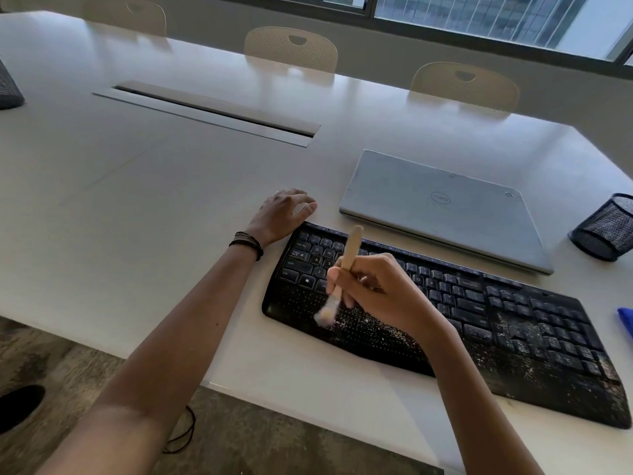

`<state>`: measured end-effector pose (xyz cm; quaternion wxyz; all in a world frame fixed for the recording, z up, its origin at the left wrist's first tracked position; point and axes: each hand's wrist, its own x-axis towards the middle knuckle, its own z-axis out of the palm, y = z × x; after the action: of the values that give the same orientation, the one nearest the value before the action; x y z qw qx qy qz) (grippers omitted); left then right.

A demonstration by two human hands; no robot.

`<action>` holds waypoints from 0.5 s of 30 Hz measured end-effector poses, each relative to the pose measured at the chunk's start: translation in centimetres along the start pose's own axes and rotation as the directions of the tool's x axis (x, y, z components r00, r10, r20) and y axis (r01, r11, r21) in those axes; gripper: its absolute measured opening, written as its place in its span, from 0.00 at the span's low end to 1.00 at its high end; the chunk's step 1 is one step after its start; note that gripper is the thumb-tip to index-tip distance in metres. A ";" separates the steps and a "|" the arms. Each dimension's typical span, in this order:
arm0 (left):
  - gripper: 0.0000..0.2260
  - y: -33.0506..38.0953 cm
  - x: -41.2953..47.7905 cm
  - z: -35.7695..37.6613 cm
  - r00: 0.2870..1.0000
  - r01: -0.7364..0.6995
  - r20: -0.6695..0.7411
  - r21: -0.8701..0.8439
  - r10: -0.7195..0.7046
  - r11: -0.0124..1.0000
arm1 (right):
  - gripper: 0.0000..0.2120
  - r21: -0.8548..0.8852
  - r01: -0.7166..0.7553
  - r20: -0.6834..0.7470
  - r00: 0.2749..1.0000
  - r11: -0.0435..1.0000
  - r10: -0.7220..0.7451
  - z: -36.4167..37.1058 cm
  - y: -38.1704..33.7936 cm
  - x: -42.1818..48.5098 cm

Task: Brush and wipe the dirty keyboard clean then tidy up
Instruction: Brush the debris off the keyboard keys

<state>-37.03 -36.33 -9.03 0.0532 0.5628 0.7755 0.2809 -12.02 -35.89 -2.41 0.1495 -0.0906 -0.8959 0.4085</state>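
Observation:
A black keyboard (pixel 479 313) lies near the white table's front edge, its palm rest and right-hand keys speckled with pale crumbs. My right hand (pixel 380 293) grips the wooden handle of a small brush (pixel 346 265); the pale bristles are blurred and touch the palm rest left of centre. My left hand (pixel 282 214) rests on the table at the keyboard's far left corner, fingers loosely curled, holding nothing.
A closed silver laptop (pixel 442 207) lies just behind the keyboard. A black mesh cup (pixel 608 228) stands at the right edge, with a bit of something blue (pixel 626 320) below it. A metal cable hatch (pixel 209 111) is set in the table (pixel 137 200); chairs stand beyond.

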 end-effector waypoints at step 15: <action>0.16 -0.3 0.2 0.2 1.000 0.007 0.006 0.001 -0.007 1.000 | 0.13 -0.017 -0.071 0.027 0.997 0.997 0.071 -0.8 1.0 -1.8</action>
<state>-37.26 -36.14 -9.26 0.0560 0.5610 0.7775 0.2787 -10.00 -35.22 -2.99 0.1218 -0.1179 -0.8972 0.4077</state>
